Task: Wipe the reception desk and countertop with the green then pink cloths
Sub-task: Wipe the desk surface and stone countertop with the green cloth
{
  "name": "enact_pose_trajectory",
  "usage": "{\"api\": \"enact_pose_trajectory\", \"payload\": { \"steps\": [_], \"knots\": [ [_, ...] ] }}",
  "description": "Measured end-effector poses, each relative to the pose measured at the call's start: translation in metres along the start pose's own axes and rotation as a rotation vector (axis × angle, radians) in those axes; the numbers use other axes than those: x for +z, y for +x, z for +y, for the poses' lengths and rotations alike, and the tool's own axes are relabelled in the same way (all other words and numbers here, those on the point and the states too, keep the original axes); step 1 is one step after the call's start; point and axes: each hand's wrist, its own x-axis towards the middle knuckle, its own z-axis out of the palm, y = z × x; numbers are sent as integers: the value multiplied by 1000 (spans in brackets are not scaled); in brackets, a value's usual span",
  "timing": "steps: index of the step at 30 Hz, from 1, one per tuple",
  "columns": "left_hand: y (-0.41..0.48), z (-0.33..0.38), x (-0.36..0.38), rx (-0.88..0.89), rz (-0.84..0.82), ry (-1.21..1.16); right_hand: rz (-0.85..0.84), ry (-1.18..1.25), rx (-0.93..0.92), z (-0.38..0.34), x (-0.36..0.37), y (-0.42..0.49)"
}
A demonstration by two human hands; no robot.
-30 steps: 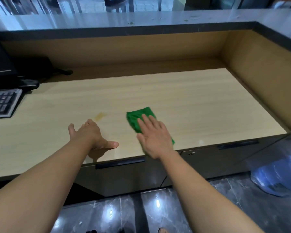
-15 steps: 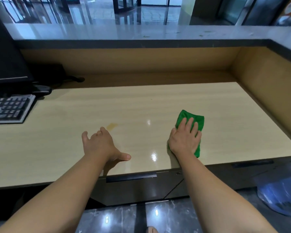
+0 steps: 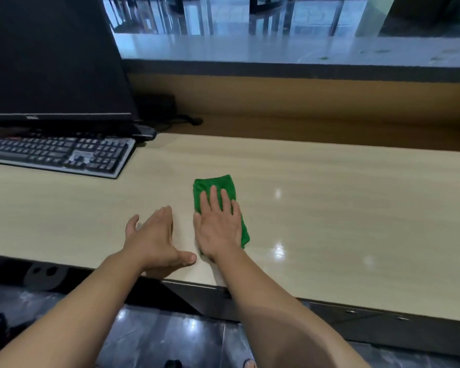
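Note:
A folded green cloth lies flat on the light wooden reception desk, near its front edge. My right hand presses down on the cloth with straight, spread fingers and covers most of it. Just left of it, my left hand rests flat on the bare desk, fingers straight and thumb out toward the cloth. The raised grey countertop runs along the back, above a wooden panel. No pink cloth is in view.
A black monitor stands at the back left with a grey-framed keyboard in front of it. Dark cables and a small black device sit behind the monitor. Drawer fronts run under the desk edge.
My right hand has slid the green cloth leftward across the desk, close beside my left hand. The view has turned left, bringing the monitor and keyboard in.

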Motion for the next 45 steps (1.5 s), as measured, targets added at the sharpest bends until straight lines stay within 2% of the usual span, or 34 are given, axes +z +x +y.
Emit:
{"api": "enact_pose_trajectory", "payload": {
  "steps": [4, 9, 19, 22, 25, 27, 29, 33, 36, 38, 41, 45],
  "knots": [
    [0, -15, 2, -22, -4, 17, -46, -102, -179, -17, 11, -2],
    [2, -13, -2, -30, -35, 59, -12, -118, -201, 19, -3, -8],
    [1, -17, -2, -3, -29, 65, 130, -165, 267, 131, -34, -45],
    [-3, -21, -2, 29, -5, 16, 134, -117, 394, 115, -31, -42],
    [-9, -27, -7, 40, -4, -88, 135, -41, 556, 73, -21, -32],
    [-11, -35, -9, 46, 23, -103, 141, -10, 592, 39, -12, -24],
    [-14, -41, -8, 46, 28, -64, 121, 25, 528, 1, -1, -19],
    [-17, -38, -4, -1, 30, 2, 45, 22, 198, -65, 22, -24],
    [-16, -31, 1, -18, 60, 26, 4, -35, -20, -72, 31, -34],
    [-15, -27, 1, -47, 13, 54, -4, -55, -114, -59, 31, -42],
    [-16, -18, 0, -92, -50, 132, 24, -76, -133, -26, 25, -57],
    [-17, -7, 2, -111, -68, 171, 57, -98, 12, 24, 11, -80]
  ]
}}
